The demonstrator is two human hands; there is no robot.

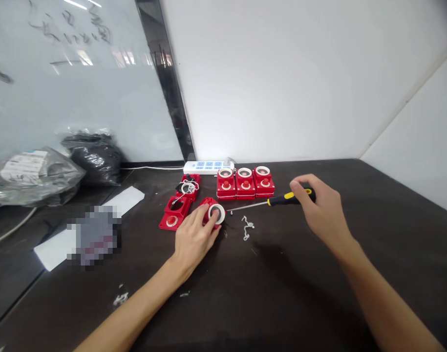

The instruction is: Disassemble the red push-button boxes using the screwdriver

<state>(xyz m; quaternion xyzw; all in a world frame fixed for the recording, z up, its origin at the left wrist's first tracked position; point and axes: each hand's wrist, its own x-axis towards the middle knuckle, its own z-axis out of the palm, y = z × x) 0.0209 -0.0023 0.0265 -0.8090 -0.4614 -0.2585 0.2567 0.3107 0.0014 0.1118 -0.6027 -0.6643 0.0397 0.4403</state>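
My left hand (pixel 194 239) grips a red push-button box (pixel 207 210) from above, its fingers over the box beside a white ring (pixel 216 213). My right hand (pixel 318 210) is shut on a screwdriver (pixel 278 200) with a black and yellow handle. The screwdriver's steel shaft points left, its tip close to the held box. Just right of that box lies a tiny screw (pixel 231 213). Behind stand three assembled red boxes (pixel 245 183). To the left lie an open red housing (pixel 175 212) and a red box with wires (pixel 187 188).
A loose white wire scrap (pixel 247 227) lies near my right hand on the dark table (pixel 282 293). A white power strip (pixel 207 167) stands at the back edge. Plastic bags (pixel 32 176) and a white sheet (pixel 58 249) with a pixelated object lie left.
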